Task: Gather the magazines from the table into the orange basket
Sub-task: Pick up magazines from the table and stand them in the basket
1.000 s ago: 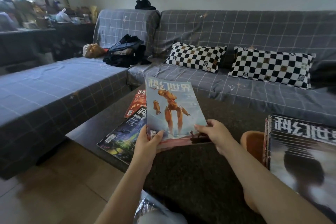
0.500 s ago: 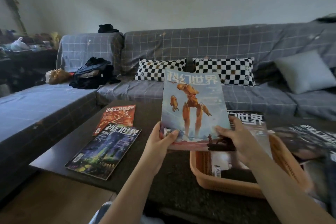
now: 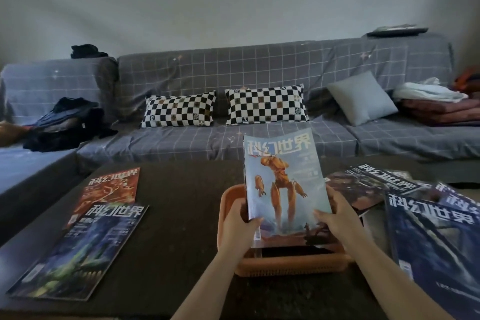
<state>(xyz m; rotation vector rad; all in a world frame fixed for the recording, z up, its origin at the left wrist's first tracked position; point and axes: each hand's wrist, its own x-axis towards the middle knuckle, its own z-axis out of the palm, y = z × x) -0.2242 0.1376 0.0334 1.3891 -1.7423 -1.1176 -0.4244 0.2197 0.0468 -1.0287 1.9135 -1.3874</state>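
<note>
A pale blue magazine (image 3: 281, 176) with an orange robot on its cover stands tilted over the orange basket (image 3: 228, 205), its lower edge inside the basket. My left hand (image 3: 240, 226) grips its lower left edge and my right hand (image 3: 335, 218) its lower right edge. A red magazine (image 3: 110, 187) and a dark blue-green magazine (image 3: 80, 249) lie flat on the dark table (image 3: 181, 215) at the left. Several dark magazines (image 3: 436, 231) lie overlapped to the right of the basket.
A grey checked sofa (image 3: 259, 70) runs behind the table, with two chequered cushions (image 3: 179, 109), a grey cushion (image 3: 362, 97), folded blankets (image 3: 439, 106) at right and a dark bag (image 3: 65, 122) at left. The sofa's left section flanks the table.
Both hands have carried the robot magazine rightward from the left pile to over the basket and lowered its bottom edge into it. The view has turned right.
</note>
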